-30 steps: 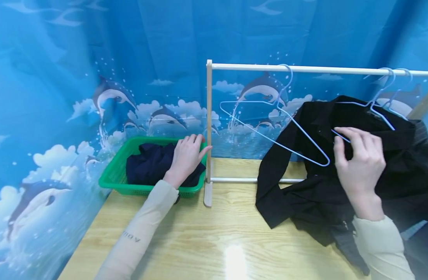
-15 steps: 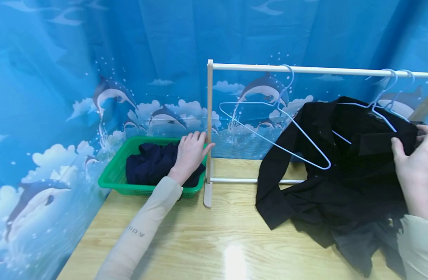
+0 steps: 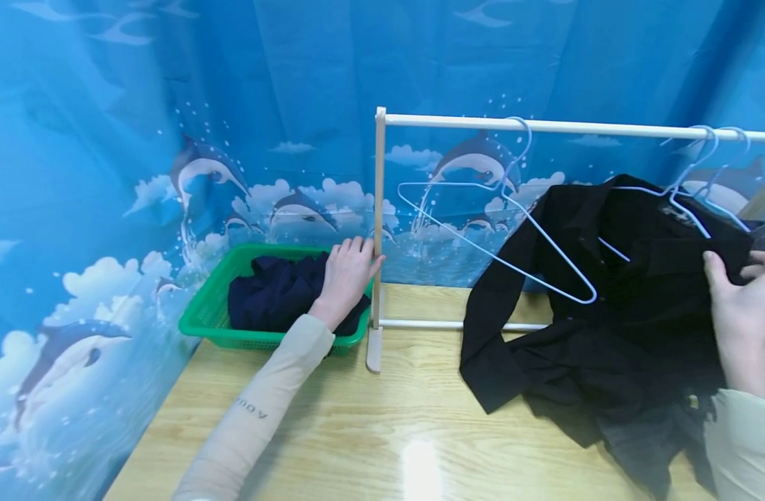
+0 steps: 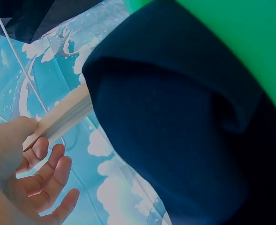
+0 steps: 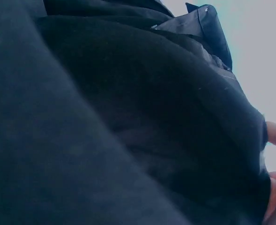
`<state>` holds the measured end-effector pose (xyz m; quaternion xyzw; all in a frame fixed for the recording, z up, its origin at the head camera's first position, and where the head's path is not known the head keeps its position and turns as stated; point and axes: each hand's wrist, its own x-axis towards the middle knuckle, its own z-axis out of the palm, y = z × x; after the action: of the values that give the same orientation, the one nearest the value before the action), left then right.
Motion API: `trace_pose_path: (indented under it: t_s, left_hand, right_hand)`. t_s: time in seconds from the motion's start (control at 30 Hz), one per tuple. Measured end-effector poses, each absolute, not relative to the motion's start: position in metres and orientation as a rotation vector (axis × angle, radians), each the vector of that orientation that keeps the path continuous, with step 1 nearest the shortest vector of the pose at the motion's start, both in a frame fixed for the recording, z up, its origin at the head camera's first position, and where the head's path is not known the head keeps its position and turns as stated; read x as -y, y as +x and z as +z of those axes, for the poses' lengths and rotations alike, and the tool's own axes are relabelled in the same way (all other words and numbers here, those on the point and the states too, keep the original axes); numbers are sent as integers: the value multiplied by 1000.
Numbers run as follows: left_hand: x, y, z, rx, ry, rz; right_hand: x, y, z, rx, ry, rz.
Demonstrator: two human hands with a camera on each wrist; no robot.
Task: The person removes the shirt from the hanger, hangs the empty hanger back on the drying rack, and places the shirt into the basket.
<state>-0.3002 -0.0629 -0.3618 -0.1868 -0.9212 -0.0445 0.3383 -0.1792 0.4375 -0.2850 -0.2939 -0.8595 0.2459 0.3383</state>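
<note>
My left hand (image 3: 349, 275) reaches over the green basket and pinches the rack's wooden post (image 3: 379, 209). In the left wrist view its thumb and forefinger sit on either side of the post, the other fingers loosely bent. Far right, my right hand (image 3: 748, 313) pinches the front edge of a black shirt (image 3: 658, 313), thumb in front. Its fingertips are partly hidden behind the cloth. A light-blue hanger (image 3: 639, 188) is inside the shirt's collar, its hook over the rail. The shirt's left-side sleeve and hem trail onto the table.
A bare blue hanger (image 3: 441, 184) hangs from the white rail (image 3: 445, 121), left of the shirt. Dark navy clothing (image 3: 272, 296) lies in the green basket (image 3: 197, 325) on the wooden table (image 3: 332, 431). Behind is a dolphin-print curtain (image 3: 295, 69).
My right hand has moved right, from in front of the shirt's opening to its right front edge, and now holds the cloth there. My left hand stays by the post.
</note>
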Motion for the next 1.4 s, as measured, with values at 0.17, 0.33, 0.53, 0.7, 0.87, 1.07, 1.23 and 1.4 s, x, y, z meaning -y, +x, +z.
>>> trace_pose_path:
  t_s: [0.17, 0.33, 0.53, 0.7, 0.87, 1.07, 1.23, 1.4]
  left_hand:
    - [64, -300, -362, 2415, -484, -106]
    - [64, -301, -360, 2418, -481, -102]
    - [64, -303, -359, 2427, -482, -98]
    - [63, -301, -357, 2443, -480, -106]
    - [63, -301, -357, 2440, -478, -115]
    - [64, -301, -358, 2458, -473, -121]
    - [64, -302, -358, 2464, -467, -131]
    - [64, -302, -358, 2459, -465, -130]
  right_hand:
    - [-444, -182, -293, 2230, -693, 619]
    - [-446, -185, -298, 2098, -645, 717]
    - [-444, -185, -299, 1940, -600, 843]
    - [-443, -184, -293, 1925, -651, 865]
    - [-443, -181, -302, 1901, -581, 836]
    - [-443, -169, -334, 1915, -376, 620]
    - [-447, -156, -364, 1920, -258, 466]
    - [-447, -141, -389, 1981, -213, 378]
